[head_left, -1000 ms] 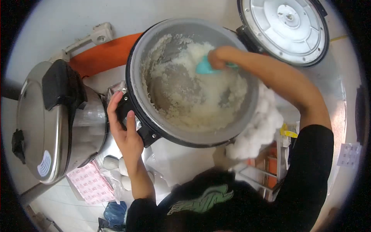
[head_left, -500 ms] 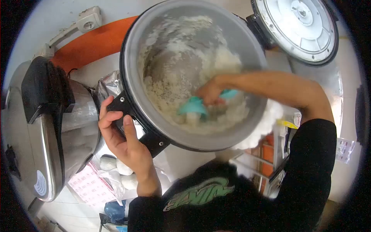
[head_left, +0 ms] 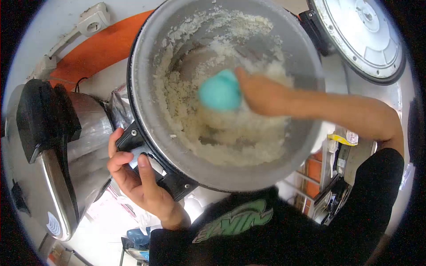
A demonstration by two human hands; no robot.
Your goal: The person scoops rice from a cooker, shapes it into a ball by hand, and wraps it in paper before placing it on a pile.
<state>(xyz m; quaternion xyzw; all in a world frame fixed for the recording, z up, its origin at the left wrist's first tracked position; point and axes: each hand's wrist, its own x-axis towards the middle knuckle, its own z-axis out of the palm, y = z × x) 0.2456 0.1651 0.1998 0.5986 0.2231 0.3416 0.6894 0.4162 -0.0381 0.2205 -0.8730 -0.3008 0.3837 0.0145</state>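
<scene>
A big round metal rice pot (head_left: 306, 133) tilts toward me, its inner wall coated with white cooked rice (head_left: 250, 153). My left hand (head_left: 148, 190) has its fingers wrapped round the pot's black side handle (head_left: 177, 186). Over the rice, inside the pot's mouth, my right hand (head_left: 264, 93) grips a teal scoop (head_left: 219, 91). The scoop's rounded back faces me. Motion blurs this hand and the scoop, and its handle is hidden in the fist.
A round metal lid (head_left: 355, 33) stands at the upper right. To the left is another large cooker (head_left: 26, 173) with a black and chrome handle. A wall socket (head_left: 94, 25) sits at the upper left. A metal rack (head_left: 306, 193) and yellow packet (head_left: 344, 138) are at the right.
My right hand has lifted the scoop from low in the rice, and the scoop has turned its rounded back to me. My left hand keeps hold of the handle. The view has shifted slightly.
</scene>
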